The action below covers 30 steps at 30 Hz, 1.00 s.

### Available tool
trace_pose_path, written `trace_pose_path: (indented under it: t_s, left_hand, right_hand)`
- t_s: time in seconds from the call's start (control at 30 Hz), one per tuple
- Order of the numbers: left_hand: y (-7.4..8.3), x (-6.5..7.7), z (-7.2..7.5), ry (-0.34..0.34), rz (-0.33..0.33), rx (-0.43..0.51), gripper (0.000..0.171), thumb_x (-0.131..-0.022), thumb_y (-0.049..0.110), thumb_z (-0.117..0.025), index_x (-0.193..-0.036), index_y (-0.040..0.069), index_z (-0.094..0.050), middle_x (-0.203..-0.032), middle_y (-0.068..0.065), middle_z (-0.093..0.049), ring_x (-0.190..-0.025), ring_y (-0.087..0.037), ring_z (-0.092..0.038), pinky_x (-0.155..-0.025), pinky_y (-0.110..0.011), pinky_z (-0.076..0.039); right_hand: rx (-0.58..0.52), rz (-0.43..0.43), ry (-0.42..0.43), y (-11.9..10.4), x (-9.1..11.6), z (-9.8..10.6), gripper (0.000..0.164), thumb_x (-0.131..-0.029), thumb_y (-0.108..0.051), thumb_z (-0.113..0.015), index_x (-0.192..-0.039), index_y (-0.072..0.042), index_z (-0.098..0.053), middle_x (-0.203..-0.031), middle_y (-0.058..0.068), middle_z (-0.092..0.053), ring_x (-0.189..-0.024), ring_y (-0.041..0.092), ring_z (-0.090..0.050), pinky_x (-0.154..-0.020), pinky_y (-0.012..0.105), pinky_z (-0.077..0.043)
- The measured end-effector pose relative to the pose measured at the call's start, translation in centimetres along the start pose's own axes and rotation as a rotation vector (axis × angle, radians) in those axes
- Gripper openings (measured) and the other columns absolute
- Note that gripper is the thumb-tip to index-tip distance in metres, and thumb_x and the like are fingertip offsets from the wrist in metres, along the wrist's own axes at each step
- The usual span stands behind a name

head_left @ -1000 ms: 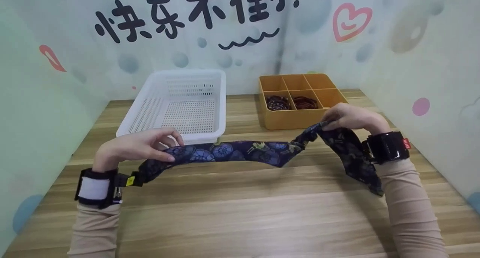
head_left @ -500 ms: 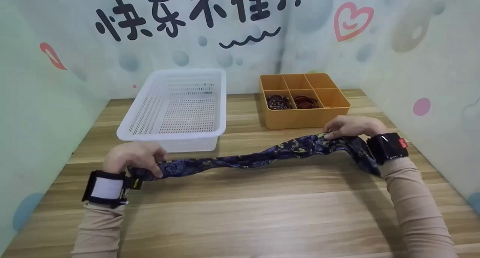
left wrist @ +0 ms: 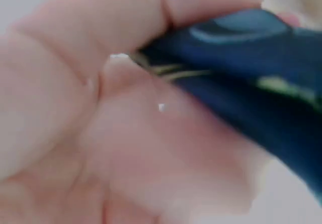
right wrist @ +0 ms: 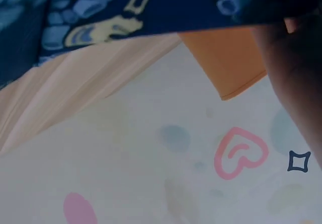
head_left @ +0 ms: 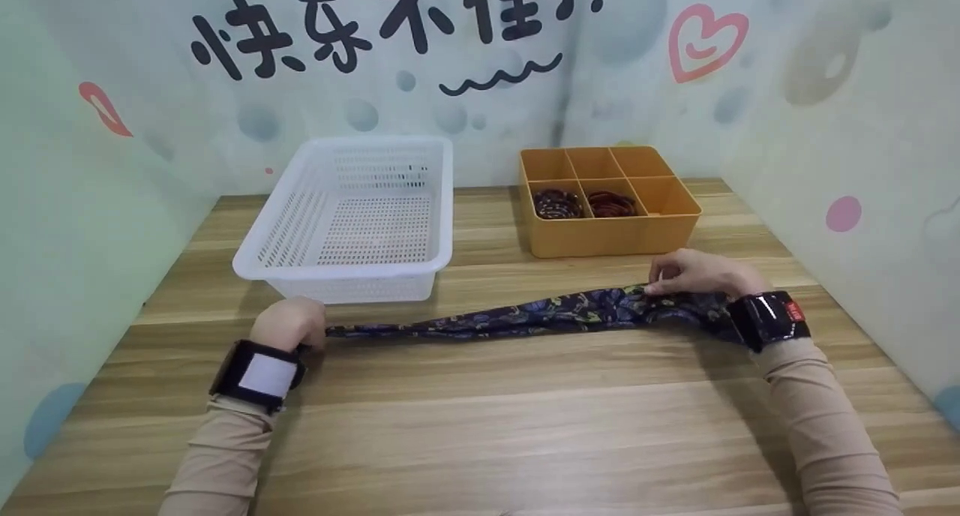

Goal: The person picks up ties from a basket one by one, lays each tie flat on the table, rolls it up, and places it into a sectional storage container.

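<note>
A narrow navy scarf [head_left: 517,321] with blue and yellow-green figures stretches between both hands, close over the wooden table. It is thin and twisted toward its left end and wider toward the right. My left hand [head_left: 292,323] grips the left end, with the knuckles turned up and the fingertips hidden in the head view. In the left wrist view the scarf [left wrist: 241,38] lies folded between the fingers. My right hand [head_left: 694,272] pinches the wider part from above with thumb and fingers. Beyond that pinch the scarf's right part droops toward the wrist, and the wristband hides its end.
Behind the left hand stands a white perforated basket [head_left: 352,270]. At the back right is an orange divided box [head_left: 615,238], with dark coils [head_left: 558,204] and reddish coils [head_left: 611,204] in two front compartments. Printed walls enclose the table [head_left: 525,426] at back and sides.
My left hand has moved right and turned over, knuckles up. The right hand has come down and nearer. Between them the scarf has dropped lower, and its left stretch has become thinner and straighter.
</note>
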<state>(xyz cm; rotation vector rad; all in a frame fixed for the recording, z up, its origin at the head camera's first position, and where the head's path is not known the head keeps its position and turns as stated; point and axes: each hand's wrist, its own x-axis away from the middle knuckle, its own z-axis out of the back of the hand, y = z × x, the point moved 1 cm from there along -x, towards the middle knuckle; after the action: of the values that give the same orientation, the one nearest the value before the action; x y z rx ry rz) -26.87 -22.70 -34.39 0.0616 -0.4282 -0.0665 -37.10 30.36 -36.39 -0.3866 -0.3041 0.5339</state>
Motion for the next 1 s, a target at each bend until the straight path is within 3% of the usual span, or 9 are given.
trace_pose_path:
  t_s: [0.1,0.17,0.23,0.4,0.47,0.57,0.7,0.9,1.0]
  left_hand:
    - [-0.8,0.2,0.3,-0.076,-0.002,0.092,0.030,-0.074,0.025,-0.077,-0.079,0.003,-0.057,-0.074,-0.005,-0.058,-0.067,-0.016,-0.055,-0.059,-0.024,-0.047]
    - [-1.6,0.4,0.6,-0.106,-0.003,0.136,0.036,-0.076,0.033,-0.077,-0.082,0.003,-0.058,-0.074,-0.004,-0.058,-0.065,-0.015,-0.056,-0.057,-0.023,-0.046]
    - [-2.2,0.5,0.9,-0.092,0.025,0.139,0.038,-0.079,0.035,-0.073,-0.085,0.001,-0.057,-0.078,-0.006,-0.057,-0.071,-0.017,-0.056,-0.062,-0.026,-0.047]
    - [-3.2,0.1,0.7,-0.004,0.158,0.080,0.044,-0.079,0.026,-0.073,-0.098,-0.010,-0.058,-0.101,-0.025,-0.060,-0.098,-0.038,-0.058,-0.089,-0.048,-0.049]
    - [-3.6,0.0,0.5,0.009,0.160,0.049,0.045,-0.077,0.022,-0.076,-0.101,-0.012,-0.059,-0.110,-0.029,-0.060,-0.106,-0.042,-0.057,-0.095,-0.051,-0.047]
    - [-4.2,-0.4,0.3,0.014,0.140,0.025,0.041,-0.076,0.018,-0.077,-0.097,-0.012,-0.059,-0.105,-0.028,-0.060,-0.102,-0.040,-0.058,-0.095,-0.050,-0.047]
    - [-4.9,-0.7,0.4,0.007,0.141,0.064,0.037,-0.081,0.018,-0.072,-0.099,-0.011,-0.058,-0.091,-0.019,-0.057,-0.090,-0.033,-0.055,-0.091,-0.051,-0.048]
    - [-6.1,-1.4,0.1,0.001,0.207,0.156,0.036,-0.087,0.021,-0.066,-0.104,-0.010,-0.059,-0.097,-0.023,-0.056,-0.089,-0.034,-0.052,-0.088,-0.052,-0.049]
    - [-6.2,-1.5,0.0,-0.016,0.193,0.154,0.040,-0.088,0.023,-0.065,-0.106,-0.011,-0.057,-0.099,-0.025,-0.057,-0.089,-0.033,-0.054,-0.086,-0.049,-0.049]
  right_hand:
    - [-0.037,-0.030,-0.049,0.4,0.6,0.2,0.026,-0.086,-0.028,-0.067,-0.097,-0.006,-0.062,-0.087,0.006,-0.065,-0.078,0.011,-0.055,-0.071,0.024,-0.044]
    - [-0.047,-0.041,-0.080,0.8,1.2,0.5,0.029,-0.086,-0.025,-0.068,-0.103,-0.004,-0.060,-0.094,0.012,-0.066,-0.085,0.015,-0.058,-0.075,0.026,-0.046]
    - [-0.035,-0.065,-0.110,1.2,1.8,1.0,0.033,-0.085,-0.023,-0.069,-0.107,-0.002,-0.058,-0.101,0.016,-0.066,-0.092,0.020,-0.060,-0.079,0.030,-0.047]
    - [0.056,-0.187,-0.181,2.6,3.6,2.0,0.043,-0.078,-0.025,-0.075,-0.108,0.000,-0.057,-0.104,0.022,-0.063,-0.096,0.028,-0.059,-0.078,0.034,-0.048]
    - [0.089,-0.234,-0.207,3.2,4.1,2.2,0.044,-0.076,-0.028,-0.077,-0.106,0.000,-0.059,-0.101,0.019,-0.064,-0.093,0.027,-0.058,-0.076,0.032,-0.047]
    - [0.097,-0.265,-0.227,4.0,4.5,2.2,0.036,-0.078,-0.029,-0.074,-0.098,0.000,-0.064,-0.090,0.008,-0.065,-0.083,0.019,-0.056,-0.071,0.027,-0.044]
    - [0.085,-0.236,-0.168,4.8,4.7,2.3,0.025,-0.083,-0.022,-0.068,-0.088,0.003,-0.066,-0.077,-0.001,-0.063,-0.072,0.012,-0.052,-0.065,0.025,-0.043]
    - [0.170,-0.249,-0.015,5.7,5.2,2.4,0.021,-0.081,-0.019,-0.069,-0.088,0.001,-0.067,-0.087,0.016,-0.066,-0.078,0.023,-0.056,-0.066,0.028,-0.042]
    - [0.230,-0.301,0.060,6.0,5.1,2.1,0.023,-0.079,-0.021,-0.070,-0.090,-0.001,-0.068,-0.091,0.020,-0.065,-0.080,0.028,-0.057,-0.067,0.035,-0.045]
